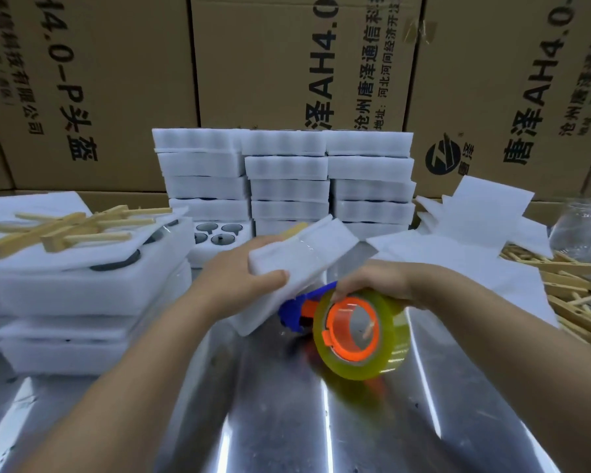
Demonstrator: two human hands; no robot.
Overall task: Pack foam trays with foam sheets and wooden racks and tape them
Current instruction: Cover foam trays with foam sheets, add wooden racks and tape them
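My left hand (244, 273) grips a white foam tray (299, 264) that is tilted on edge over the metal table, thumb on its near face. A strip of clear tape shows across the tray's top. My right hand (376, 279) holds a tape dispenser (355, 331) with a blue body, an orange core and a yellowish tape roll, pressed against the tray's lower right side. A wooden rack end sticks out above the tray's far edge.
Packed foam trays (284, 175) are stacked at the back centre. Foam trays with wooden racks (65, 230) on top stand at the left. Loose foam sheets (464, 230) and a pile of wooden racks (567, 285) lie at the right. Cardboard boxes (287, 63) form a wall behind.
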